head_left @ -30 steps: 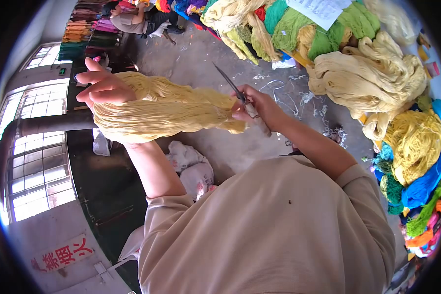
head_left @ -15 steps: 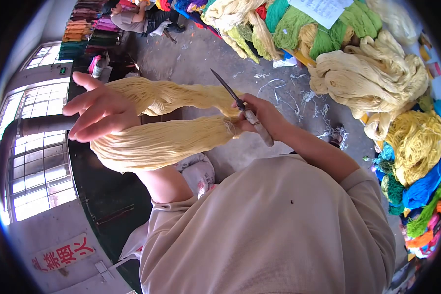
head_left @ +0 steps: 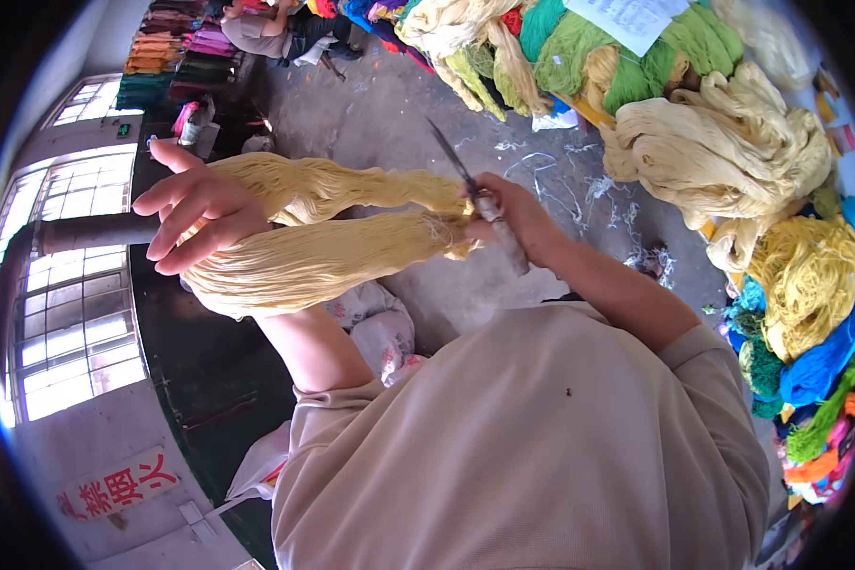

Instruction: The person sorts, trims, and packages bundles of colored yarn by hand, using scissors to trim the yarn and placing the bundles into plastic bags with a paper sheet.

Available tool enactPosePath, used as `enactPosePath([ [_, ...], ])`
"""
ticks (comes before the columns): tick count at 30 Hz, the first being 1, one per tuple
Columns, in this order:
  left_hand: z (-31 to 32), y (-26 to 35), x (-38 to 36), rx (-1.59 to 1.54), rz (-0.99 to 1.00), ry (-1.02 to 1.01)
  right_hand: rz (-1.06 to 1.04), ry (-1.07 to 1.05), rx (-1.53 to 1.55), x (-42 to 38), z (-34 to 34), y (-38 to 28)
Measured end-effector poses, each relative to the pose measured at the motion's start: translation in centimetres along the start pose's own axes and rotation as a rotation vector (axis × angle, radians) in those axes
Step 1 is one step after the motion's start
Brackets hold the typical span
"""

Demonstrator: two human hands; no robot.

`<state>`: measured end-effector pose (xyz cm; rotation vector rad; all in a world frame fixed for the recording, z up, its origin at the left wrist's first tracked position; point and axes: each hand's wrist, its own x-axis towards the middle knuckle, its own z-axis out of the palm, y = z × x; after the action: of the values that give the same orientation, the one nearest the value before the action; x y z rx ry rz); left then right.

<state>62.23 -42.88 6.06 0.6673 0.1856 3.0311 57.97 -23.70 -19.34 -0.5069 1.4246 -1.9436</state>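
Note:
A loop of pale yellow yarn, a skein (head_left: 328,261), stretches between my two hands. My left hand (head_left: 204,209) is inside its left end, fingers spread and pointing left, with the yarn draped around the hand and wrist. Gripped in my right hand (head_left: 518,223) is a knife (head_left: 502,233) with a dark pointed blade and a pale, wrapped-looking handle, its tip pointing up and left. That hand is at the skein's right end, where the yarn gathers by the fingers. Whether the fingers also pinch the yarn is hidden.
Cream yarn (head_left: 722,157), green yarn (head_left: 627,66) and other coloured bundles are heaped along the right. Thread scraps (head_left: 589,190) litter the floor (head_left: 380,123). A dark pipe (head_left: 95,236) stands left of my left hand. Another person (head_left: 256,36) sits at the far back.
The knife blade has swung slightly to the right and stands steeper. My left hand has shifted a little right, and the lower strand of the skein has risen slightly.

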Motion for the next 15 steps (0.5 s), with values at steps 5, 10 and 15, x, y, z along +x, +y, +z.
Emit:
enactPosePath([
  [5,-0.6,1.0,-1.1,0.003,0.032,0.001,0.132,0.026,0.127,-1.1,-0.7,-0.7],
  [10,-0.9,0.0,-1.0,-0.066,-0.038,-0.002,0.109,-0.193,-0.021,0.4,3.8,-0.7],
  [15,0.5,0.2,-1.9,-0.051,0.029,-0.018,0.121,-0.144,-0.100,-0.1,2.9,1.1],
])
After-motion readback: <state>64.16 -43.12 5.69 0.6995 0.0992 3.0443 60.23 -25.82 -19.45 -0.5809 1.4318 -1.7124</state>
